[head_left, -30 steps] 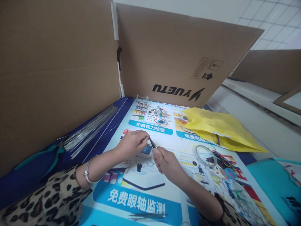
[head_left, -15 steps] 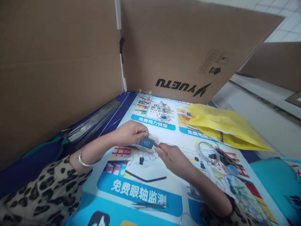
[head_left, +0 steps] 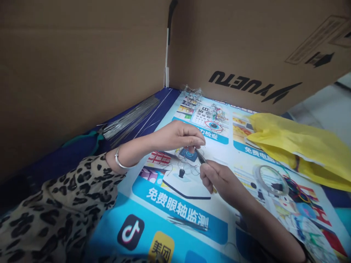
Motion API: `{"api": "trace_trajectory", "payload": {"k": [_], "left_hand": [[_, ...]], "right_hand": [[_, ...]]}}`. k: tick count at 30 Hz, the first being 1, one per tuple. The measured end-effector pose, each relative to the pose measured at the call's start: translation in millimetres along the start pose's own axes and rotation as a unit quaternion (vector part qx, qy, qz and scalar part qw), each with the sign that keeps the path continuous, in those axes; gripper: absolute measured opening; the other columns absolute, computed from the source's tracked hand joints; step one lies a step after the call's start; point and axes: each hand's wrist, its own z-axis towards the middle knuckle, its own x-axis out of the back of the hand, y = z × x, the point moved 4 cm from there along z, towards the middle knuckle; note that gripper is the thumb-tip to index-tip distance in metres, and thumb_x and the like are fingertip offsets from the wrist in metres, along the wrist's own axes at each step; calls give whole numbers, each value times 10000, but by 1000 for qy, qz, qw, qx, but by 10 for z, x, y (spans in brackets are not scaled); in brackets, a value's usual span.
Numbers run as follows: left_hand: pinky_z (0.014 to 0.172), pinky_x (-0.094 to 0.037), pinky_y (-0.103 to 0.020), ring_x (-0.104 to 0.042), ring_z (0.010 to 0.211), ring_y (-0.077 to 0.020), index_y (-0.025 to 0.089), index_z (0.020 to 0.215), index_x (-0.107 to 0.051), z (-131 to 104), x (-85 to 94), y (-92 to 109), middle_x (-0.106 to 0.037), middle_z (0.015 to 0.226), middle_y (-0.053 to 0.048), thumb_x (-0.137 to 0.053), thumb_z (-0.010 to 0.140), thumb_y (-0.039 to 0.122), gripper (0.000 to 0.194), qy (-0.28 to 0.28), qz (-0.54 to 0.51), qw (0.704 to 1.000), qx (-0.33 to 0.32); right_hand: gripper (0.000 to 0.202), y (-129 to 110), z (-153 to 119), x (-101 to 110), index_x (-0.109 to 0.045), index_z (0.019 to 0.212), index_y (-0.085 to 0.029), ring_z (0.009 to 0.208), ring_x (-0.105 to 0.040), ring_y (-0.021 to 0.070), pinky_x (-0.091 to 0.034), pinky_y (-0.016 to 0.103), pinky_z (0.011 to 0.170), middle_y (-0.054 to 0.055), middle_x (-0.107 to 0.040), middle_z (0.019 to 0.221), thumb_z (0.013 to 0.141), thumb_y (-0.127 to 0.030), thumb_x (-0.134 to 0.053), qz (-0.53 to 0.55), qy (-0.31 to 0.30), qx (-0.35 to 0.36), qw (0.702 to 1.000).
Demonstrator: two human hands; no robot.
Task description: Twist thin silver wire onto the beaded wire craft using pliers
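My right hand (head_left: 218, 179) is wrapped round a pair of pliers (head_left: 200, 156), whose dark, narrow jaws point up and left. Just beyond the tip, my left hand (head_left: 183, 137) pinches a thin wire (head_left: 195, 168); fine curls of it hang below the fingers over the printed sheet. The jaws reach right under the left fingertips, and the exact spot where they meet the wire is hidden. A small yellowish piece of the handle shows beneath the right hand.
A bundle of straight wires (head_left: 131, 122) lies at left beside the cardboard wall (head_left: 82, 65). At right are a yellow bag (head_left: 304, 146), a clear ring-shaped roll (head_left: 272, 179) and coloured cords (head_left: 300, 190). Tangled wire pieces (head_left: 193, 94) sit at the back. Short dark strips (head_left: 189, 223) lie in front.
The camera view has shifted, so the scene sits further right and higher. My left hand has turned more palm-down over the plier tip, and the pliers are angled more steeply.
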Motion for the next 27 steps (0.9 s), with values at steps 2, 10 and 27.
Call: {"api": "trace_trajectory", "payload": {"k": [2,10,27], "left_hand": [[618,-452,-195,-600,643,-99,122,812,-641,0,0,18,-634,724,-17,-536,820,240,158,3,51,998,-22],[574,-362,-185,-520,578,-85,163,727,-628,-15,8,62,-571,613,27,-499,835,242,186,-76,205,975,-28],[501,-289,-190,-486,539,-99,201,606,-668,-142,451,-603,-625,588,50,-625,600,117,94,-247,300,891,235]], "right_hand": [[395,-15,-7,-19,-425,653,-206,433,-428,94,-375,237,469,-43,-460,483,891,-492,-294,8,-8,-3,1000],[344,-7,-44,-173,-441,651,-211,491,-461,102,-349,226,470,-29,-496,526,887,-441,-344,-68,-62,23,995],[395,-124,-130,171,-436,659,-226,563,-465,133,-355,254,508,-1,-508,602,878,-528,-307,-146,-8,44,988]]}}
